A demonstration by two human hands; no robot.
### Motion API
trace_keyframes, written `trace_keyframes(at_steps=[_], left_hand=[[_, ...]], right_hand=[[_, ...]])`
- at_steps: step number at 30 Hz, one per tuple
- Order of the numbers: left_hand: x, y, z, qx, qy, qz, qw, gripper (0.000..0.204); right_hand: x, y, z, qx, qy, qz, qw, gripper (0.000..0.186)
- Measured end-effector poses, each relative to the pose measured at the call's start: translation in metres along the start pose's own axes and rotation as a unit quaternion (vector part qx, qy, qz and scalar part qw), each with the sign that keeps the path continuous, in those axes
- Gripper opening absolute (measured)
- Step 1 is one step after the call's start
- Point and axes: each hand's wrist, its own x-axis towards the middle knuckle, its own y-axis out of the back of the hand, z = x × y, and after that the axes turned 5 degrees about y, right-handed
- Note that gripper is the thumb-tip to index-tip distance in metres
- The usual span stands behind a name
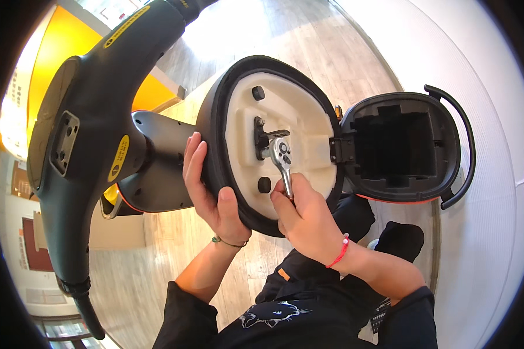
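A scooter seat is tipped up, its cream underside facing me inside a black padded rim. My right hand is wrapped round the handle of a silver ratchet wrench. The wrench's head sits at a black metal latch bracket on the seat's underside; whether it is seated on a bolt is hidden. My left hand lies against the seat's black outer side, fingers stretched and thumb apart, bracing it. Two round black rubber stops show on the cream surface.
To the right, a hinge joins the seat to the open storage compartment, with a curved black grab rail beyond. Black handlebars stand on the left. Below are a wooden floor and my legs; a white wall runs along the right.
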Motion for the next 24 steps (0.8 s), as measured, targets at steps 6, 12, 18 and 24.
trace_keyframes(at_steps=[6,12,18,24], left_hand=[[-0.001,0.002,-0.004,0.015,0.011,-0.002,1.0,0.068],[0.0,0.005,0.003,0.026,0.029,-0.018,0.999,0.07],[-0.001,0.006,0.003,0.027,0.055,-0.034,0.998,0.072],[-0.001,0.006,0.012,0.014,0.088,-0.032,0.996,0.077]], right_hand=[[0.012,0.001,0.034,-0.074,0.123,0.014,0.99,0.013],[0.039,0.023,0.053,-0.227,0.151,-0.017,0.962,0.017],[0.094,0.056,0.076,-0.341,0.375,-0.031,0.862,0.033],[0.141,0.065,0.078,-0.341,0.536,-0.013,0.772,0.024]])
